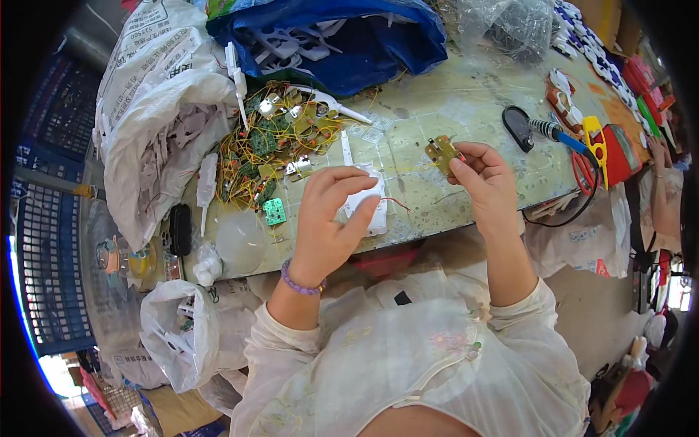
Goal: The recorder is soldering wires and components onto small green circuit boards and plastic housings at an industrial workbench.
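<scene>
Between the thumb and fingers of my right hand (486, 178) is a small brownish-yellow circuit board (440, 153) with metal parts on it. My left hand (329, 218) hovers over a white plastic housing (375, 218), its thumb and fingers apart and nothing seen in them. The hand hides part of the housing, and a red wire (398, 202) sticks out to its right. Left of it lies a tangled heap of circuit boards with yellow wires (255, 142). A small green board (274, 211) sits at the heap's near edge.
A blue bag (408, 47) of white plastic parts stands at the back, and a white woven sack (149, 80) at the left. To the right are a blue-handled soldering iron (568, 138), a black oval piece (518, 128) and yellow-handled pliers (593, 149). The table's front edge runs near my forearms.
</scene>
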